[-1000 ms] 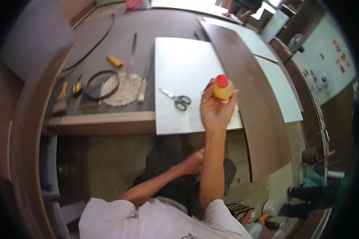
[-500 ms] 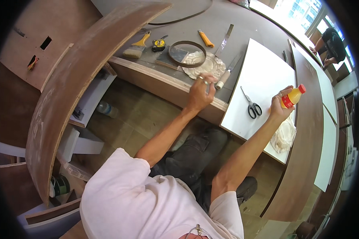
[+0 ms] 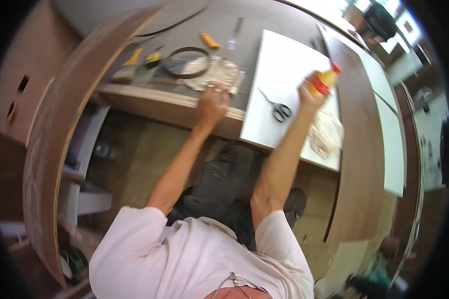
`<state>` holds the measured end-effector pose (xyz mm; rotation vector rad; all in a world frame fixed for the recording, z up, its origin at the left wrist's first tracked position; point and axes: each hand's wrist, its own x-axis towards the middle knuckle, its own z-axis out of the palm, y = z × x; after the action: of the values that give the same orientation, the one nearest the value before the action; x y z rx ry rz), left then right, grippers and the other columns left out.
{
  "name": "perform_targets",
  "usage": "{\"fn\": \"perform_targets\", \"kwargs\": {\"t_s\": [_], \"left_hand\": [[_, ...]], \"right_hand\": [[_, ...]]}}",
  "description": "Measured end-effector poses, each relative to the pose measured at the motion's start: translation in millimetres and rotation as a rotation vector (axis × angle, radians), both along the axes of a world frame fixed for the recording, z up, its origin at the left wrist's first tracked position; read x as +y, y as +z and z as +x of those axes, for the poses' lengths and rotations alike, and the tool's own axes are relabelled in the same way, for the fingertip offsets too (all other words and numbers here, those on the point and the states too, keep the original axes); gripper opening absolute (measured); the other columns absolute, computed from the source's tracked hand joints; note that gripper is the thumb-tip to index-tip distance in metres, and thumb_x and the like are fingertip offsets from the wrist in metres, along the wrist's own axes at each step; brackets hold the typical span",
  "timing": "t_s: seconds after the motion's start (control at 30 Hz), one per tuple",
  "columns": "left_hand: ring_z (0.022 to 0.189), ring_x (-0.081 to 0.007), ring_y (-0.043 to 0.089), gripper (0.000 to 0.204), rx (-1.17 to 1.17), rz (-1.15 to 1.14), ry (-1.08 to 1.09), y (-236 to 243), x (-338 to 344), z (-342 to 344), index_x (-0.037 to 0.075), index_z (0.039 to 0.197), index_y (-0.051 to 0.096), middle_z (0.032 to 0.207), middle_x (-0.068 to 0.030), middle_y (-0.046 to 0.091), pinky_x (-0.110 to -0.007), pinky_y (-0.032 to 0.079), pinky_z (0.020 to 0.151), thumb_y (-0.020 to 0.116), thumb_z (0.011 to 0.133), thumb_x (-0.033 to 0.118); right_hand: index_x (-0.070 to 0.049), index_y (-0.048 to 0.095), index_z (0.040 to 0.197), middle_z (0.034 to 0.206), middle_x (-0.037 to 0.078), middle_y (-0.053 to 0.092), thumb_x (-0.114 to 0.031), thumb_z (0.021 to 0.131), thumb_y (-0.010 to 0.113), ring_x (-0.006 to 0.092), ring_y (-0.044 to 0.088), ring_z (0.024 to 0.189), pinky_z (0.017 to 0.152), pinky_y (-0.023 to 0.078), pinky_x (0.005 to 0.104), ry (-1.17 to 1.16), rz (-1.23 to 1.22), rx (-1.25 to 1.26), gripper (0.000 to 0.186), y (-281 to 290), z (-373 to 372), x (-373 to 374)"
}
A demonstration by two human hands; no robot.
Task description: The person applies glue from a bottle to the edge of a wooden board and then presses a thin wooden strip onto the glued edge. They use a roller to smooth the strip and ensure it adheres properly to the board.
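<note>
My right hand [image 3: 309, 93] is wrapped around a small bottle of yellow liquid [image 3: 325, 82] with a red cap and red label, tilted above the white board. My left hand [image 3: 213, 105] is closed at the bench edge, its fingertips by a crumpled cream cloth [image 3: 219, 71]. Motion blur hides what it holds, if anything; a pale tool handle lies close to those fingers. Black-handled scissors [image 3: 279, 110] rest on the white board [image 3: 294, 55], left of my right forearm. A second crumpled cream cloth [image 3: 326, 135] sits beyond that forearm.
On the bench [image 3: 184, 35] are a roll of brown edging strip [image 3: 183, 49], a brush [image 3: 127, 69], a yellow tape measure [image 3: 152, 60] and an orange cutter [image 3: 210, 41]. A curved wooden panel [image 3: 80, 94] rises at left. Another person [image 3: 379, 22] stands far right.
My view has shifted, so the bench things appear further left. The fingers of my left hand have curled in more. My right hand still grips the bottle.
</note>
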<state>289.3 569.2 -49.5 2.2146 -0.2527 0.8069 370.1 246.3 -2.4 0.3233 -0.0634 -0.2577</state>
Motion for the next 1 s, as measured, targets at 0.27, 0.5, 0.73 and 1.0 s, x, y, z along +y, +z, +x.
{"fn": "perform_targets", "kwargs": {"t_s": [0.27, 0.5, 0.73, 1.0], "left_hand": [[0.091, -0.0327, 0.065, 0.013, -0.186, 0.033, -0.057, -4, -4, 8, 0.007, 0.094, 0.066, 0.099, -0.0105, 0.063, -0.042, 0.054, 0.078, 0.063, 0.081, 0.007], [0.088, -0.0314, 0.065, 0.014, -0.128, -0.007, -0.057, 7, 6, -4, 0.007, 0.093, 0.069, 0.097, -0.0093, 0.064, -0.041, 0.054, 0.076, 0.064, 0.081, 0.01], [0.089, -0.0314, 0.065, 0.014, -0.112, -0.029, -0.073, 11, 4, -6, 0.007, 0.094, 0.069, 0.098, -0.0094, 0.064, -0.043, 0.053, 0.078, 0.064, 0.08, 0.009], [0.088, -0.0314, 0.065, 0.01, -0.092, -0.07, -0.076, 7, 7, -6, 0.008, 0.092, 0.068, 0.098, -0.007, 0.064, -0.042, 0.054, 0.076, 0.064, 0.082, 0.008]], "right_hand": [[-0.002, 0.061, 0.118, 0.103, 0.018, 0.068, -0.07, 0.089, 0.051, 0.0323, 0.067, 0.098, 0.098, 0.052, 0.0497, -0.025, -0.167, -0.039, 0.075, -8, 21, -1], [-0.003, 0.057, 0.118, 0.1, 0.015, 0.066, -0.067, 0.089, 0.056, 0.0291, 0.066, 0.1, 0.101, 0.05, 0.0507, 0.021, -0.024, 0.213, 0.07, 13, 0, 36], [-0.006, 0.059, 0.118, 0.106, 0.014, 0.065, -0.065, 0.089, 0.058, 0.0295, 0.065, 0.105, 0.102, 0.049, 0.0536, 0.011, -0.011, 0.249, 0.066, 17, -3, 30], [-0.007, 0.058, 0.118, 0.104, 0.013, 0.064, -0.065, 0.09, 0.056, 0.0272, 0.065, 0.101, 0.104, 0.048, 0.0529, -0.049, -0.055, 0.27, 0.065, 14, 3, 38]]}}
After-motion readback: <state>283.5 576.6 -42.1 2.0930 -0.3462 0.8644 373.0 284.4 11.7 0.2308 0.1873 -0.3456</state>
